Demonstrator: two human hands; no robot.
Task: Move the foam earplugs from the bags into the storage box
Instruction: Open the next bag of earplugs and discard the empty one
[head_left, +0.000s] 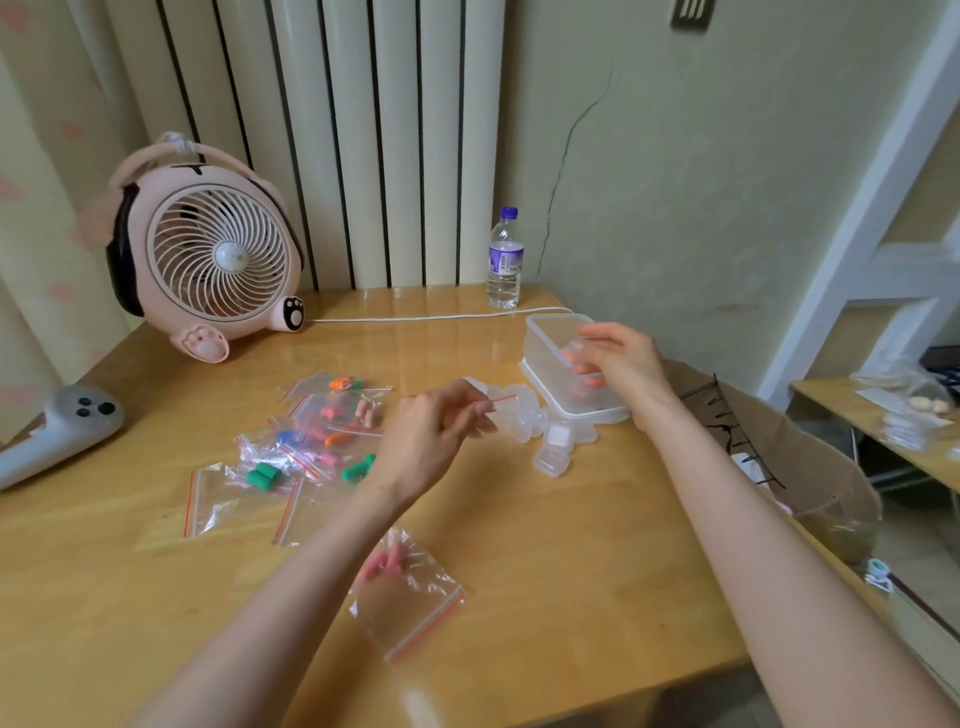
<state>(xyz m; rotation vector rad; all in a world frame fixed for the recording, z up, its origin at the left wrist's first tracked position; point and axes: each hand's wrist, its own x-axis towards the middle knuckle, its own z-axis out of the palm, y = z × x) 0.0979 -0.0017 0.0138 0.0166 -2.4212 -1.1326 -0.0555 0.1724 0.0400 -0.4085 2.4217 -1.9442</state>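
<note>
The right hand's (621, 364) grip hangs over the storage box (571, 364), seemingly pinching earplugs; blur hides them. The left hand (441, 431) pinches an emptied bag (498, 402) beside the box. Release low inside. Filled bags (322, 431) lie left of the box on the table (571, 545).

I count one clear storage box (550, 332), one water bottle (504, 260), one pink fan (208, 249) and one grey controller (57, 431). Two green earplugs (262, 475) share one bag; the heaped bags (311, 431) overlap too much to number.
</note>
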